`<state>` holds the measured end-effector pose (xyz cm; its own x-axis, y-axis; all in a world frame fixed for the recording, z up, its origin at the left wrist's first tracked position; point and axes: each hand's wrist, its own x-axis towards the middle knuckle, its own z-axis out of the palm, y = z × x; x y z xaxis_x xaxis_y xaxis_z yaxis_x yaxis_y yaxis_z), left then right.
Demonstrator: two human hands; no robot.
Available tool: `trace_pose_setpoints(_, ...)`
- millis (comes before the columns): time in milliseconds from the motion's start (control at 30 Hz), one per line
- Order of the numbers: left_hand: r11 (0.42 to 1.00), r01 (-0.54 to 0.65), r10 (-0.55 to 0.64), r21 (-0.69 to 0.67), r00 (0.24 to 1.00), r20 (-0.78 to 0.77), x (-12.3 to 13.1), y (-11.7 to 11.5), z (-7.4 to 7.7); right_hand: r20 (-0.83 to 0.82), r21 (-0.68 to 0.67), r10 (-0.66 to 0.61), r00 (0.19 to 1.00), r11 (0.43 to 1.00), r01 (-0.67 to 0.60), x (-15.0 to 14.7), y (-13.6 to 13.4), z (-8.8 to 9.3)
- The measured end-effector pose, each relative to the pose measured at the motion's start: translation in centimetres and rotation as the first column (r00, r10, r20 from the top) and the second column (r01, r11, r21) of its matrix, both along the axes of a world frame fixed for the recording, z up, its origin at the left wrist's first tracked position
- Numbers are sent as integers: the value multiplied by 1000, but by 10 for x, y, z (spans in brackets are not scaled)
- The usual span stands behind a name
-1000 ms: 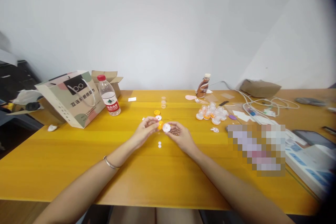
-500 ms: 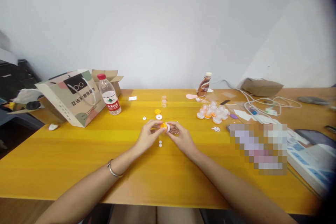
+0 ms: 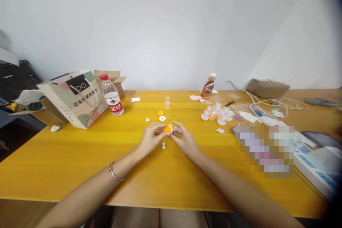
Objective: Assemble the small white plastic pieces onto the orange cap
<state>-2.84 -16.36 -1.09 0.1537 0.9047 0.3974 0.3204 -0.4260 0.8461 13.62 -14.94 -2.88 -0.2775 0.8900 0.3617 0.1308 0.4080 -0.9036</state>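
My left hand [image 3: 150,137] and my right hand [image 3: 185,139] meet over the middle of the yellow table [image 3: 80,164]. Together their fingertips pinch a small orange and white round part [image 3: 168,129]. The orange piece faces my left hand and the white piece lies against my right fingers. Two tiny white pieces [image 3: 164,145] lie on the table just below my hands. Beyond my hands sit an orange ring [image 3: 160,113] and a white ring [image 3: 161,118]. A bracelet circles my left wrist.
A paper bag [image 3: 72,98] and a red-capped water bottle [image 3: 112,96] stand at the back left. A pile of orange and white parts [image 3: 217,114] lies at the back right, near a brown drink bottle [image 3: 208,86], white cables [image 3: 269,107] and a booklet [image 3: 315,164].
My hands have come together: the orange piece and the white piece, held apart a second ago, are now pressed against each other between my fingertips.
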Motion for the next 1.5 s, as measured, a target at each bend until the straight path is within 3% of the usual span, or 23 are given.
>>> trace_pose_setpoints(167, 989, 139, -135, 50, 988, -74, -5, 2, -3, -74, -114, 85, 994, 989, -93, -2, 1, -2)
trace_pose_setpoints(333, 981, 171, -157, 87, 976, -148, -8, 1, -2, -81, -106, 101, 992, 988, -109, -2, 3, -6)
trace_pose_setpoints(500, 985, 153, -140, 75, 977, -159, -7, 0, 0, -29, -60, 103, 994, 993, -105, -3, 2, -5)
trace_pose_setpoints(767, 998, 58, -56, 24, 995, -84, -3, 1, -3, 117, 88, -13, 993, 996, 3, -1, -4, -1)
trace_pose_setpoints(967, 993, 113, -109, 42, 991, -84, -6, 4, -2, -196, -207, 82, 977, 971, -123, -8, 0, 0)
trace_pose_setpoints(1200, 966, 112, -38, 232, 953, -302, -8, 7, -5, -509, -499, 4, 861, 814, -298, -10, -5, 3)
trace_pose_setpoints(1333, 945, 142, -29, 295, 935, -354, -9, 5, -3, -586, -568, -75, 807, 748, -343, -9, -5, 2)
trace_pose_setpoints(1500, 935, 100, 27, 340, 937, -349, -6, 2, 0, -619, -560, -81, 781, 743, -366, -9, -6, 5)
